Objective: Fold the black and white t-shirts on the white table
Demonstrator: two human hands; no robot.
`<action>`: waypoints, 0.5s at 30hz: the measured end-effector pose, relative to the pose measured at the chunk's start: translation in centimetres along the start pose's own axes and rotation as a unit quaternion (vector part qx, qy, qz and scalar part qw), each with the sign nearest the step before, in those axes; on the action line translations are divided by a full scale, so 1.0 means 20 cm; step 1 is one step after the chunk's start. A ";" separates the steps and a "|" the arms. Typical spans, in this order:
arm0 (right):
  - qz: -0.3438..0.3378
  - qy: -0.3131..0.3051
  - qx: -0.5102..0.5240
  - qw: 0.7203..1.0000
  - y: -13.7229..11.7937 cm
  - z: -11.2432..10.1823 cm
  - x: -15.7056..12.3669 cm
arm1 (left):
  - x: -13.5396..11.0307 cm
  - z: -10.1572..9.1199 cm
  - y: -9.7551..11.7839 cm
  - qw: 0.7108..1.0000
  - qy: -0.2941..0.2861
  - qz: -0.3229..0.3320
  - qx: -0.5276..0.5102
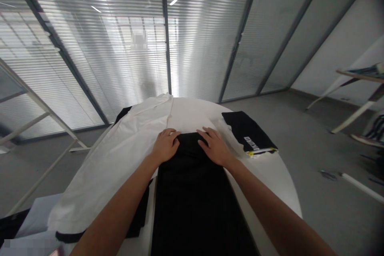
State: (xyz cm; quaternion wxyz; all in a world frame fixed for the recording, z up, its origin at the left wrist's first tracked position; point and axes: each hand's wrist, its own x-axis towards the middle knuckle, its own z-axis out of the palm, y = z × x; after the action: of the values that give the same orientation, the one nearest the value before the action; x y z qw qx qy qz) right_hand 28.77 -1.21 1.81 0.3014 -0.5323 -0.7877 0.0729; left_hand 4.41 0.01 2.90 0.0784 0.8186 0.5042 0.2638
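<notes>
A long black garment (192,200) lies folded into a strip down the middle of a white table (270,176), running away from me. My left hand (165,144) rests on its far left corner, fingers curled over the edge. On the far right corner lies my right hand (213,146), fingers bent and pressing the cloth. Whether either hand grips the fabric or only presses it is not clear.
A white garment (120,156) is spread over the left of the table, with dark cloth under it. A folded black garment with white lettering (249,134) sits at the right. Glass walls with blinds stand behind. Another table (360,76) is at far right.
</notes>
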 end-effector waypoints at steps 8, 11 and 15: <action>-0.006 -0.054 -0.027 0.998 0.00 0.04 -0.02 | -0.05 0.08 -0.03 0.991 -0.130 0.021 0.020; 0.038 0.000 -0.002 0.999 -0.02 -0.01 0.02 | -0.04 0.06 -0.05 0.990 -0.136 0.017 0.012; 0.106 0.037 0.051 0.992 -0.01 -0.03 0.05 | -0.04 0.05 -0.05 0.991 -0.134 0.017 0.002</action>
State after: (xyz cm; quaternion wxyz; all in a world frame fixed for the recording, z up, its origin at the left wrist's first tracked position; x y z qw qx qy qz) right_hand 28.68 -0.48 2.74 0.3475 -0.5992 -0.7103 0.1250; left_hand 3.95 -0.08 1.35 0.1386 0.8552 0.4757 0.1522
